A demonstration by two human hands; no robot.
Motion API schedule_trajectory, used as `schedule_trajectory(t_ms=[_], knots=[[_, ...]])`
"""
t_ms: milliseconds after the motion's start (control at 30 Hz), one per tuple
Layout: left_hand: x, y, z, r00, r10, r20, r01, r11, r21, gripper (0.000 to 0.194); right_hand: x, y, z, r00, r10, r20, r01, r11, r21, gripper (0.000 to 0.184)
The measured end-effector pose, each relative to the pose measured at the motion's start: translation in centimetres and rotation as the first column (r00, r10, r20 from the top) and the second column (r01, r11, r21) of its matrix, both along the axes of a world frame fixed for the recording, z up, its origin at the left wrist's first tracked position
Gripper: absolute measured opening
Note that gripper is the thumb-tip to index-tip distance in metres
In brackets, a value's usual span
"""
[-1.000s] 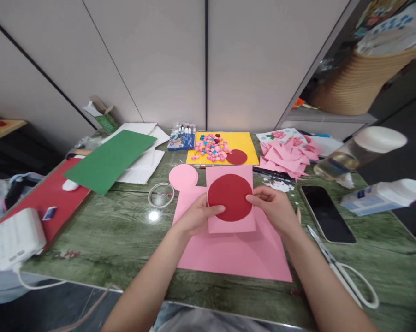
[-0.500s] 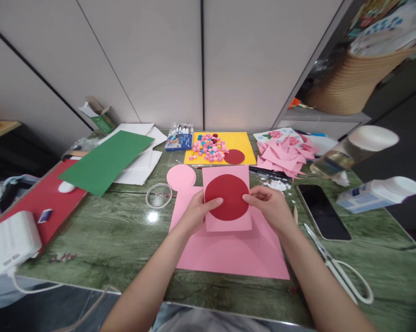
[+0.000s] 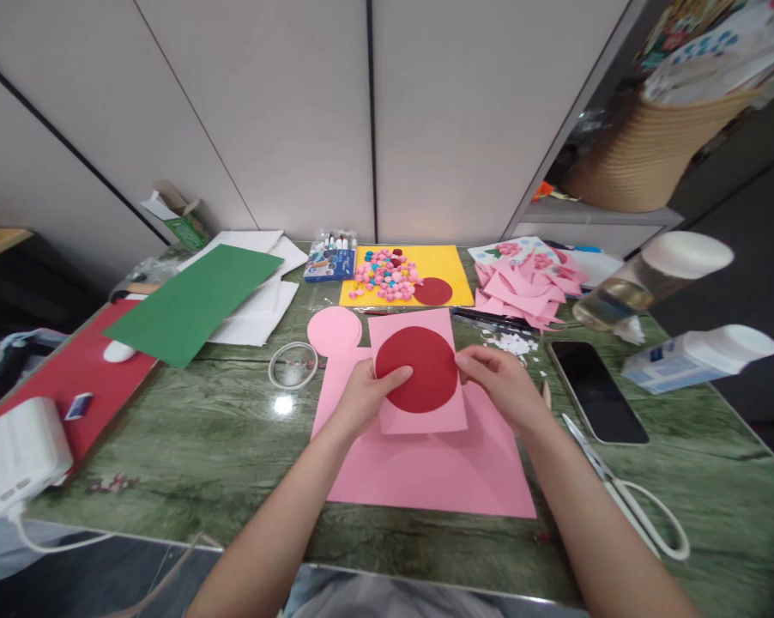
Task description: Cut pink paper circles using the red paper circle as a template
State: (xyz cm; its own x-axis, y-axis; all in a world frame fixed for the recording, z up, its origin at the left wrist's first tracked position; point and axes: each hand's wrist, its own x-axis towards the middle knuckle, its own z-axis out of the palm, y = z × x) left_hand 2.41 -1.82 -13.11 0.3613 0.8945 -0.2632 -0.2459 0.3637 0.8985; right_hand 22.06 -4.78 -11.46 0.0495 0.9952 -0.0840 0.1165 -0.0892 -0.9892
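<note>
A dark red paper circle (image 3: 422,378) lies against a smaller pink paper sheet (image 3: 448,419), and both are held up over a large pink sheet (image 3: 435,481) on the table. With its thumb across the circle's left part, my left hand (image 3: 363,399) grips the two together; its other fingers are hidden behind the paper. My right hand (image 3: 501,386) pinches the pink sheet's right edge, thumb close to the circle's rim. Pink paper circles (image 3: 334,330) lie just beyond the large sheet's far left corner.
Scissors (image 3: 609,481) and a phone (image 3: 598,390) lie right, near two bottles. Behind are a yellow sheet (image 3: 461,266) bearing small coloured balls (image 3: 387,276), a marker pack (image 3: 331,262) and pink cutouts (image 3: 529,287). At left are a tape ring (image 3: 293,345), green sheet (image 3: 197,300) and power bank (image 3: 23,459).
The held pink sheet has tilted slightly, its top leaning left. My right thumb has shifted from the red circle's edge toward the sheet's edge. The whole view has drifted a little.
</note>
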Motion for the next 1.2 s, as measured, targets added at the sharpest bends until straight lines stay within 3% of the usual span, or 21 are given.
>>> schedule_trajectory(t_ms=[833,1200], knots=[[-0.22,0.03,-0.26,1.0,-0.028,-0.007,0.028,0.999,0.034,0.031,-0.32,-0.08,0.0,0.999,0.038,-0.012,-0.039,0.997,-0.061,0.02],[-0.24,0.0,-0.34,0.999,-0.032,-0.007,0.032,0.998,0.05,0.029,-0.31,0.03,-0.57,1.0,-0.018,-0.001,0.018,0.999,-0.032,0.021]])
